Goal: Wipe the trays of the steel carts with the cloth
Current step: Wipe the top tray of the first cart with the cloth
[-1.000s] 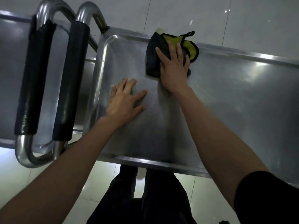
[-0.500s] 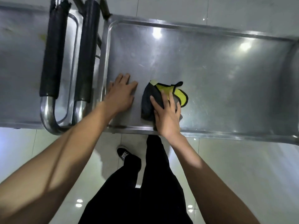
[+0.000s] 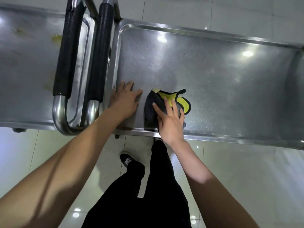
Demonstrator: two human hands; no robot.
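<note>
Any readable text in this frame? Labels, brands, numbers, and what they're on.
None readable.
Shoe: white marking on the side, too blurred to read.
Cloth, trays and handle grips: no text shows.

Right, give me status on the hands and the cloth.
Left hand flat on right tray, bracing. Right hand pressing cloth at tray's near edge. Left tray shows yellowish stains. Nothing in the way.
</note>
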